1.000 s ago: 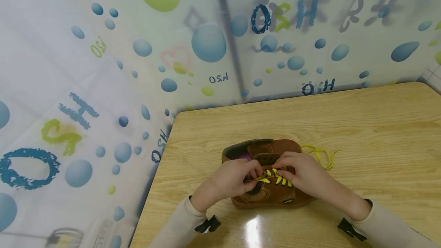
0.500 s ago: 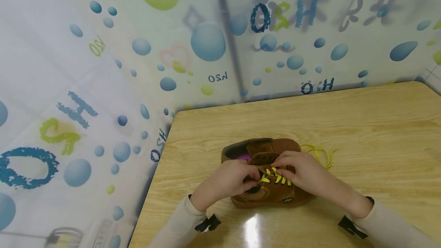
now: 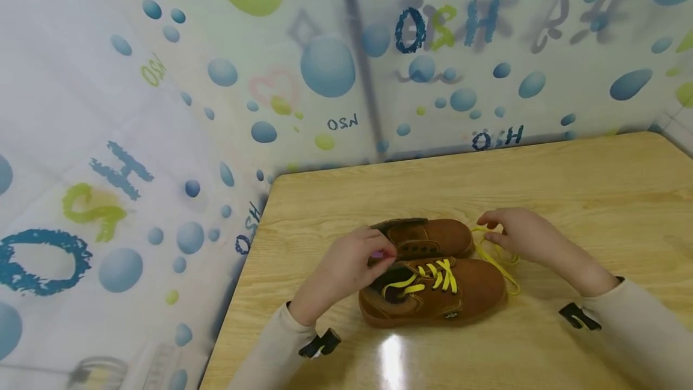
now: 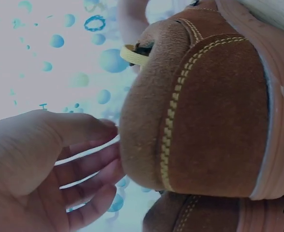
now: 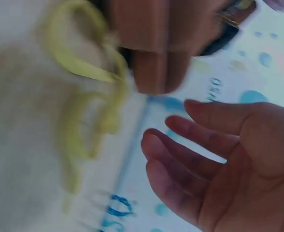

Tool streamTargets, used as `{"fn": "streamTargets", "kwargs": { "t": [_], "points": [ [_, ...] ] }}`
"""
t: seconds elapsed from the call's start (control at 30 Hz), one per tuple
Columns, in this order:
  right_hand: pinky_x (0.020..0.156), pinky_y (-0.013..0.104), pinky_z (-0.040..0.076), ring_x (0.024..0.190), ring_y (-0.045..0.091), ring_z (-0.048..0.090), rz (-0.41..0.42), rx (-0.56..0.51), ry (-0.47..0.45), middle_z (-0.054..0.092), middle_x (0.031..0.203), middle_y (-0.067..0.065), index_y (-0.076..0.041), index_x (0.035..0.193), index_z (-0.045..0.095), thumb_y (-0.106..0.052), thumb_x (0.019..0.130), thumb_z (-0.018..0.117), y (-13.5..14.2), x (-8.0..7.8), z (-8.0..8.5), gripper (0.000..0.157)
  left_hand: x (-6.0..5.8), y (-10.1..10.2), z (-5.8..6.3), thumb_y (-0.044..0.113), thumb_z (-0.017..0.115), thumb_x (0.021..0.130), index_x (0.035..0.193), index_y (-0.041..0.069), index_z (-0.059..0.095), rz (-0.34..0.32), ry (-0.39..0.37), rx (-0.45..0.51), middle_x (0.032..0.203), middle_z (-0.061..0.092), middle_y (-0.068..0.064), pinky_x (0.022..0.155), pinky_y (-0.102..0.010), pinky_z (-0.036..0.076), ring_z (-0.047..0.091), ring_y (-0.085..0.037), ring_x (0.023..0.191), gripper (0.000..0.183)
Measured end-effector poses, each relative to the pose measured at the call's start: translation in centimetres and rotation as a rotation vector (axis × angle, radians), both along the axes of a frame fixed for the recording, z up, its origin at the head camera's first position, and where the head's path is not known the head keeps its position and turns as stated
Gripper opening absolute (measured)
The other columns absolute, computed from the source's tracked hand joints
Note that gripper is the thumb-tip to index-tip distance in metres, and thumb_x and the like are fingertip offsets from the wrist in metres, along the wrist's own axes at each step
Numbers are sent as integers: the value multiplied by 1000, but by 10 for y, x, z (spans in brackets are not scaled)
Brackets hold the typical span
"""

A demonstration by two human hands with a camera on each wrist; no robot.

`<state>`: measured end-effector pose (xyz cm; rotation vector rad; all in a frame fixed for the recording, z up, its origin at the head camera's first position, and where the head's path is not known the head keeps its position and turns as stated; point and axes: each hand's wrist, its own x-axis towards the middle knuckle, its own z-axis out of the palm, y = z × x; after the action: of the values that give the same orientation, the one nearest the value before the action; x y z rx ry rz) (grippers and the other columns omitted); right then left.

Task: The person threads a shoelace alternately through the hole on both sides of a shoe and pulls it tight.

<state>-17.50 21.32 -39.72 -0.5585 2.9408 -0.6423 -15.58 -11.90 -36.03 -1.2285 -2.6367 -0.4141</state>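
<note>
Pulling clear, both hands have come off the near shoe [image 3: 482, 287]: our left hand [image 3: 349, 263] hovers by its heel, loosely curved and holding nothing, while our right hand [image 3: 522, 233] has swung out over the loose yellow lace [image 5: 79, 66] beyond the toes, fingers slack. We'd call that a break in the lacing, with yellow in the near shoe's holes but none showing in the far shoe [image 3: 452, 233]. Both sit nearer the surface's [image 3: 595, 197] far left corner, toes toward the right edge, long axes roughly along the far edge.
</note>
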Motion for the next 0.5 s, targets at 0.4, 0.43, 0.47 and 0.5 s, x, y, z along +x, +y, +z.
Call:
{"fn": "streamTargets", "kwargs": {
  "t": [0.4,0.43,0.47,0.5],
  "points": [
    [53,26,34,58,11,45,11,82,-53,56,65,-5,-17,70,59,-13,86,71,-6,3,-33,21,-20,13,-6,33,62,98,141,19,53,-54,-54,-142,141,58,3,107,-38,47,54,-18,130,46],
    [53,26,33,58,11,44,6,74,-39,54,64,-5,-17,69,58,-11,86,70,-5,3,-33,21,-22,14,-7,33,61,99,142,19,52,-68,-68,-162,141,58,3,108,-38,47,53,-18,131,46],
    [53,26,33,57,11,43,-4,63,-24,53,63,-5,-17,69,57,-11,86,69,-5,3,-32,22,-23,15,-7,32,59,100,143,20,52,-79,-82,-175,140,59,4,108,-39,47,53,-18,131,45],
    [52,26,32,56,10,42,-13,51,-6,52,62,-5,-18,69,56,-10,86,68,-4,3,-31,22,-24,15,-8,32,58,100,143,20,52,-91,-91,-184,139,60,4,108,-38,47,53,-18,132,45]
  ]
}}
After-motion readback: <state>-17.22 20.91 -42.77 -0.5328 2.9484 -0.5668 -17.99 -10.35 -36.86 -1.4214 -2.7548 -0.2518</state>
